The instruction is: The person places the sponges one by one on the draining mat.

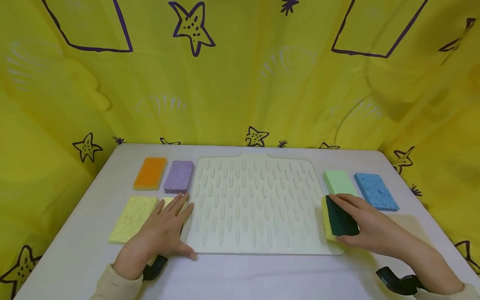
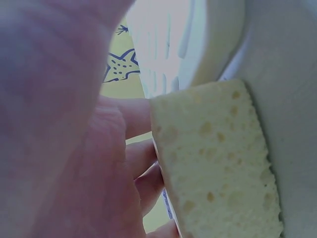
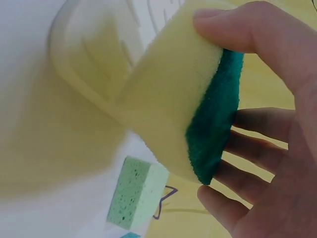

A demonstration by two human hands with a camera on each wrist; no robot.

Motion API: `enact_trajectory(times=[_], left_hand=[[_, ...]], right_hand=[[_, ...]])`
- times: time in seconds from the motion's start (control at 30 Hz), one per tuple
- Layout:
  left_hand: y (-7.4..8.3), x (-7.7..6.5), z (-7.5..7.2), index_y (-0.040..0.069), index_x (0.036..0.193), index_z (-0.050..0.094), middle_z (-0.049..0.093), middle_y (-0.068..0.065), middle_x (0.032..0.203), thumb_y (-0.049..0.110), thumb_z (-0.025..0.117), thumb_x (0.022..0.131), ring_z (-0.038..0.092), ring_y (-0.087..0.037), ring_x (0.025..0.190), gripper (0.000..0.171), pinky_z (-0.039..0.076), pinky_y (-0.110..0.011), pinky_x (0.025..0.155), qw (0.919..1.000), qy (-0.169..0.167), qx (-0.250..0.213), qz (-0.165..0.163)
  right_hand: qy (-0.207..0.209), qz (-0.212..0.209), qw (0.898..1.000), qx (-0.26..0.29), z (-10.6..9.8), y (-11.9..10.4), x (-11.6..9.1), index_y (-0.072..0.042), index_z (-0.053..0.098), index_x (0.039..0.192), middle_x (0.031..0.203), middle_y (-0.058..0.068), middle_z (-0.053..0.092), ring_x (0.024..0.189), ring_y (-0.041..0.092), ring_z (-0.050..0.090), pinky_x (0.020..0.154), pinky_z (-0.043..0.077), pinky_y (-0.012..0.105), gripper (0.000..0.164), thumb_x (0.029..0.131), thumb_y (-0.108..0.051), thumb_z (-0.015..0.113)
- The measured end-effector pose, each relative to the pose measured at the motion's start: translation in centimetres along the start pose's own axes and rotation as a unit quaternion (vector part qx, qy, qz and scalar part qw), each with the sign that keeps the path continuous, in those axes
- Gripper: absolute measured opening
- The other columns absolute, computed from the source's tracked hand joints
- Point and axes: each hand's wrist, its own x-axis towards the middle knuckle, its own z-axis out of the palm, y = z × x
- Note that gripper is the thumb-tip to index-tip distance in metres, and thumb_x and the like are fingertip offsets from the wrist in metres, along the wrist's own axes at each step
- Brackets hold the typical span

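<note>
My right hand (image 1: 361, 218) grips a yellow scrub sponge (image 3: 163, 94) with a dark green scouring side (image 1: 340, 218), thumb on one edge and fingers on the other. The sponge is tilted over the right edge of a white ridged mat (image 1: 258, 216). At the mat's left edge, my left hand (image 1: 165, 229) lies with its fingers spread and thumb near the front left corner. Beneath that hand is a pale yellow porous sponge (image 2: 213, 158), mostly hidden in the head view; whether the fingers press on it I cannot tell.
Left of the mat lie an orange sponge (image 1: 151, 173), a purple sponge (image 1: 179, 177) and a flat pale yellow sponge (image 1: 131, 218). On the right lie a light green sponge (image 1: 339, 182), a blue sponge (image 1: 376, 191) and a flat beige piece (image 1: 410, 225) partly under the right arm. A yellow patterned curtain (image 1: 232, 96) surrounds the table.
</note>
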Motion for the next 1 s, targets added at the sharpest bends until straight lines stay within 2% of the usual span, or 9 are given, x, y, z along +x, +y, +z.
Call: enact_trajectory(times=[0.2,0.47,1.0], left_hand=[[-0.2,-0.1,0.1,0.003,0.149,0.043,0.024,-0.019,0.163,0.083,0.075,0.049,0.024,-0.04,0.15,0.132,0.015,-0.067,0.119,1.0,0.004,-0.004,-0.005],[-0.3,0.0,0.5,0.003,0.148,0.043,0.025,-0.02,0.163,0.081,0.076,0.049,0.024,-0.041,0.149,0.131,0.015,-0.067,0.118,0.9999,0.005,-0.008,-0.004],[-0.2,0.1,0.5,0.003,0.149,0.043,0.024,-0.019,0.163,0.083,0.074,0.049,0.023,-0.04,0.15,0.132,0.015,-0.067,0.118,1.0,0.004,-0.005,-0.002]], right_hand=[[0.015,-0.009,1.0,0.0,-0.2,-1.1,0.5,-0.009,0.039,0.151,0.147,0.021,0.042,0.124,0.041,0.047,0.088,0.054,0.054,0.097,0.073,-0.042,0.086],[0.026,-0.021,0.999,-0.001,0.3,-2.5,1.4,-0.007,0.045,0.148,0.146,0.02,0.046,0.122,0.038,0.051,0.089,0.055,0.052,0.096,0.071,-0.047,0.086],[0.032,-0.066,0.997,0.022,1.6,-5.5,3.2,-0.006,0.043,0.149,0.148,0.017,0.046,0.129,0.036,0.049,0.095,0.053,0.049,0.093,0.075,-0.043,0.084]])
